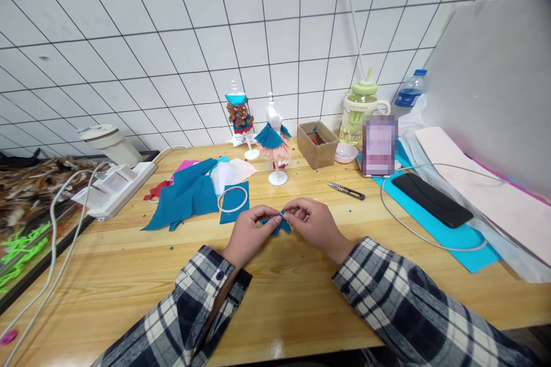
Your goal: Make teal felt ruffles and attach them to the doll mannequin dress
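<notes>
Between my two hands is a small piece of pleated teal fabric (282, 227), its fringed lower edge fanning out below my fingers. My left hand (253, 229) pinches its left side at the top. Close against it, my right hand (313, 223) pinches the other side, and the fingertips nearly meet. Just beyond stands a small white dress form (275, 110) wearing a teal pleated layer over a pink fringed one. Left of my hands, a roll of tape (233, 199) lies on a folded teal cloth square. Thread snips (346, 190) rest to the right.
Teal cloth (185, 195) and white cloth lie at left, near a power strip (116, 189). Behind are a dressed second form (239, 114), a cardboard box (317, 146), a pink bowl (345, 153) and a green-lidded cup (359, 112). A black phone (433, 199) and a looping cable are at right.
</notes>
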